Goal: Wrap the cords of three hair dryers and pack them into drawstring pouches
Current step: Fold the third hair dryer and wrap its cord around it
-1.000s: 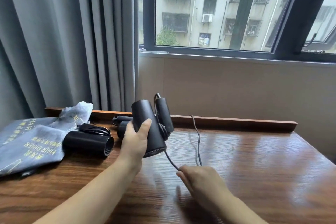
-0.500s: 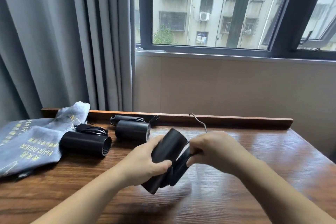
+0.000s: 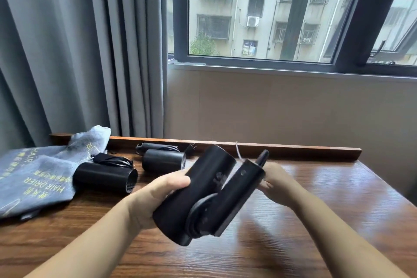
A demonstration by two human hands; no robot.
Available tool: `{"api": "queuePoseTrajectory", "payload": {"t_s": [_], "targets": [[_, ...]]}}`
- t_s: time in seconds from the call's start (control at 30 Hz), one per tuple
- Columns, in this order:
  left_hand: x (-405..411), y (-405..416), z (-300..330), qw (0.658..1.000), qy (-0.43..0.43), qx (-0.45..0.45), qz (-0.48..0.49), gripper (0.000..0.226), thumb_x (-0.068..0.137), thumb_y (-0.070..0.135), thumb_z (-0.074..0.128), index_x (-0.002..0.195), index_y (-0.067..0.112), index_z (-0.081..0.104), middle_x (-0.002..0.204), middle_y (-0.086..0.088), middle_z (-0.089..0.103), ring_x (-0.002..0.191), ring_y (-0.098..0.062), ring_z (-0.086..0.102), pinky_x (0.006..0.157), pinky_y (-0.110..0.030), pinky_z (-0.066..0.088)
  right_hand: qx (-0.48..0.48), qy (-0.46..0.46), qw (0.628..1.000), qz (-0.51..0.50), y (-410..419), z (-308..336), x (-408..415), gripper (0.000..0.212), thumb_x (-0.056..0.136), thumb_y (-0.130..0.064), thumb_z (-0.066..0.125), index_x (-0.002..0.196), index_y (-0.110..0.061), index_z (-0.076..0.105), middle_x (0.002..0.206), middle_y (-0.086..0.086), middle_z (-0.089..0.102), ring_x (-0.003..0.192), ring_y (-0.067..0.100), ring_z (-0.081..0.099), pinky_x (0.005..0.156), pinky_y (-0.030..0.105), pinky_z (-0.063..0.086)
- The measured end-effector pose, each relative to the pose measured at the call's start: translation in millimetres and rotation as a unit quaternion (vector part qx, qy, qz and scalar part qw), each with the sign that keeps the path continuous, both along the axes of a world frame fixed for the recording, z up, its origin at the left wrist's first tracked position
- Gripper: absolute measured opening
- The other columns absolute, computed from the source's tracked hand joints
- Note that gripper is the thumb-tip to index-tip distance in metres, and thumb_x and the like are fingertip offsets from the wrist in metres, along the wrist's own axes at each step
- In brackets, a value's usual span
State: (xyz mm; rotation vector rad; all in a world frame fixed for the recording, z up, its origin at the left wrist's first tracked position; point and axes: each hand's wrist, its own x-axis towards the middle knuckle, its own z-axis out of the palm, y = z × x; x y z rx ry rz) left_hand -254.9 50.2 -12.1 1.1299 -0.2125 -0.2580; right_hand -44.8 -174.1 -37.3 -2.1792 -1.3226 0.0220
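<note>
Third hair dryer (image 3: 198,192) is up off the table (image 3: 316,244), over the near-middle. Left hand (image 3: 155,196) wrapped round the barrel, solid grip. Right hand (image 3: 274,184) sits behind the folded handle (image 3: 237,196) w/ fingers curled, prob pinching the cord (image 3: 238,152), but can't tell for sure, it's hidden. Other two dryers (image 3: 106,177) lie toward the back-left w/ cords bundled, grey pouches (image 3: 29,178) at the left edge. Imo the body's hard, smooth, a bit slick, so hold the barrel; handle hinge is floppy, cord's springy so keep tension.
</note>
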Motion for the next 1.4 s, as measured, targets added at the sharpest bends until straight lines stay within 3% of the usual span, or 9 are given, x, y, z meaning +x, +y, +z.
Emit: {"api": "queuePoseTrajectory", "payload": {"t_s": [0.1,0.17,0.43,0.63,0.73,0.87,1.0,1.23,1.4], "targets": [[0,2,6,0.998,0.015,-0.065,-0.001,0.049,0.085,0.041,0.071,0.121,0.009,0.069,0.115,-0.013,0.072,0.102,-0.023,0.071,0.090,-0.036,0.054,-0.033,0.004,0.999,-0.006,1,-26,12,0.060,0.093,-0.065,0.027,0.102,-0.023,0.068,0.119,-0.014,0.061,0.128,-0.005,0.041,0.112,0.018,0.025],[1,-2,11,0.996,0.002,-0.075,0.043,0.050,0.081,0.042,0.073,0.117,0.007,0.072,0.110,-0.014,0.073,0.098,-0.024,0.072,0.086,-0.035,0.056,-0.040,-0.009,0.999,-0.003,3,-44,12,0.057,0.098,-0.064,0.022,0.095,-0.026,0.064,0.109,-0.014,0.060,0.130,-0.002,0.040,0.120,0.024,0.017],[29,-3,11,0.918,0.014,-0.191,0.346,0.048,0.096,0.033,0.051,0.131,0.001,0.060,0.128,-0.016,0.065,0.116,-0.025,0.064,0.099,-0.036,0.053,0.015,-0.038,0.999,-0.028,0,-71,-36,0.057,0.098,-0.067,0.016,0.080,-0.027,0.053,0.082,-0.011,0.052,0.083,0.003,0.049,0.078,0.027,0.041],[49,8,-14,0.819,0.083,-0.047,0.566,0.046,0.094,0.040,0.062,0.131,0.013,0.056,0.120,-0.009,0.069,0.108,-0.025,0.067,0.098,-0.042,0.052,0.005,-0.133,0.991,0.016,6,-64,-85,0.028,0.100,-0.040,0.036,0.099,-0.023,0.058,0.090,-0.008,0.062,0.081,0.013,0.057,0.072,0.030,0.045],[48,5,-23,0.776,0.073,0.147,0.609,0.049,0.093,0.034,0.066,0.134,0.016,0.048,0.120,-0.003,0.063,0.115,-0.023,0.060,0.099,-0.037,0.046,0.023,-0.188,0.982,0.018,11,-49,-97,0.018,0.101,-0.036,0.042,0.099,-0.025,0.058,0.087,-0.011,0.063,0.069,0.013,0.058,0.058,0.028,0.044],[31,2,-27,0.756,-0.036,0.449,0.475,0.058,0.086,0.028,0.072,0.137,0.029,0.044,0.116,0.011,0.061,0.107,-0.008,0.057,0.089,-0.022,0.039,0.011,-0.248,0.968,0.027,14,-15,-90,0.023,0.101,-0.041,0.041,0.094,-0.029,0.060,0.081,-0.010,0.062,0.064,0.017,0.060,0.051,0.034,0.049],[17,-2,-19,0.747,-0.070,0.572,0.331,0.068,0.077,0.042,0.072,0.136,0.048,0.038,0.118,0.025,0.058,0.107,0.005,0.056,0.096,-0.023,0.046,-0.006,-0.297,0.954,0.036,11,18,-68,0.027,0.093,-0.050,0.046,0.086,-0.029,0.061,0.079,-0.012,0.064,0.064,0.014,0.062,0.049,0.032,0.050],[-4,5,-2,0.815,-0.046,0.563,0.131,0.058,0.083,0.033,0.071,0.128,0.055,0.043,0.111,0.021,0.067,0.103,0.000,0.063,0.094,-0.027,0.051,0.041,-0.195,0.979,0.033,-5,51,-25,0.026,0.087,-0.054,0.061,0.085,-0.029,0.070,0.079,-0.019,0.061,0.069,0.000,0.053,0.066,0.022,0.047],[-15,6,2,0.914,-0.036,0.395,0.078,0.055,0.085,0.017,0.062,0.124,0.055,0.055,0.129,0.005,0.065,0.120,-0.016,0.061,0.102,-0.033,0.050,0.079,-0.097,0.992,-0.031,-15,44,2,0.013,0.081,-0.036,0.079,0.079,-0.024,0.074,0.076,-0.012,0.069,0.074,0.008,0.064,0.071,0.030,0.050]]}}
